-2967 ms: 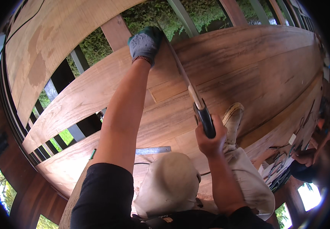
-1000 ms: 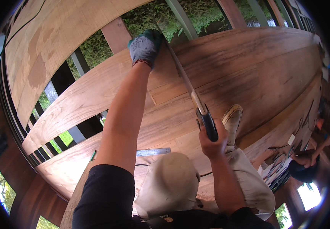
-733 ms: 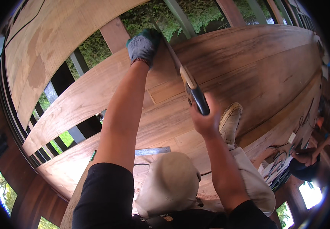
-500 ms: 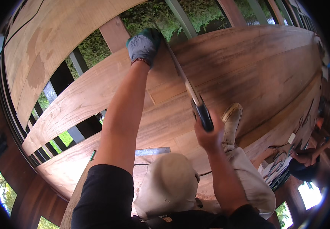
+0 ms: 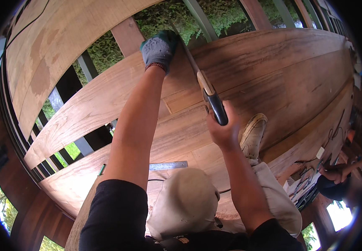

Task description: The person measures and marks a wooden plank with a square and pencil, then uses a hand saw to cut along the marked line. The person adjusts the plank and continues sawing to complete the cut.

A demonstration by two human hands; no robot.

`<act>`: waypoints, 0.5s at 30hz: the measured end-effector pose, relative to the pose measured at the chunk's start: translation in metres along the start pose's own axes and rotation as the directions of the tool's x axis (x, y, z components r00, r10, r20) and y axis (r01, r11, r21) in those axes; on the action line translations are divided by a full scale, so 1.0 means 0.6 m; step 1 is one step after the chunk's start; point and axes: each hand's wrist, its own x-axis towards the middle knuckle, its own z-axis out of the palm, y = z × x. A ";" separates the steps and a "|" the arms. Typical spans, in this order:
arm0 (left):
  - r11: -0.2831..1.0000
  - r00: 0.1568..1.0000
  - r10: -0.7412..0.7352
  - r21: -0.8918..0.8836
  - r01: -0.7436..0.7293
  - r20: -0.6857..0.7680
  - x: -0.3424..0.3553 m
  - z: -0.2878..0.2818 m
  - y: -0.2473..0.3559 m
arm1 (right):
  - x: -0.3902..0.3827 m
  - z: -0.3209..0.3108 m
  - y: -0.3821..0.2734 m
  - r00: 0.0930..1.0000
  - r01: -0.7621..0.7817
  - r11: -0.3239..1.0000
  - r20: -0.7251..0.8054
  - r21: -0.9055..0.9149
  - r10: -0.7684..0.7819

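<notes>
My right hand, bare, is wrapped round the black handle of a handsaw. The saw's narrow blade runs away from me and crosses the far edge of a curved wooden plank. Just left of the blade, my left hand wears a grey and green work glove. It grips the plank's far edge, with the fingertips hidden over that edge. My shoe rests on the boards to the right of my right hand.
A steel ruler and a green pen lie near my knee. Past the plank are open gaps between green beams, with plants below. Another curved board stands far left. Cords, tools and another person's arm appear at right.
My right hand and the saw have moved forward, away from me and slightly left. My left hand keeps its place on the plank's edge.
</notes>
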 end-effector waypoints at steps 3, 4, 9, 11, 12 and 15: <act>1.000 1.000 0.016 -0.002 -0.016 -0.012 0.005 0.002 -0.014 | -0.013 -0.002 -0.009 1.000 0.021 0.999 -0.023 0.031 -0.021; 1.000 1.000 -0.014 0.018 0.015 -0.012 0.005 0.000 -0.023 | -0.047 -0.013 -0.010 0.998 0.044 0.999 -0.043 0.023 -0.043; 1.000 1.000 -0.016 0.019 0.016 -0.002 0.008 0.007 -0.023 | -0.046 -0.015 0.008 0.996 0.073 0.997 -0.043 -0.010 -0.074; 1.000 1.000 0.015 0.002 -0.015 0.005 0.005 0.007 -0.012 | 0.001 0.007 0.014 0.998 0.058 0.998 -0.025 -0.012 -0.058; 1.000 1.000 0.023 -0.005 -0.023 0.016 0.002 0.007 -0.008 | -0.002 0.004 0.015 0.998 0.061 0.998 -0.021 -0.023 -0.061; 1.000 1.000 0.018 0.008 -0.018 0.006 0.006 -0.001 -0.017 | -0.016 -0.002 0.003 0.996 0.079 0.997 -0.030 -0.025 -0.079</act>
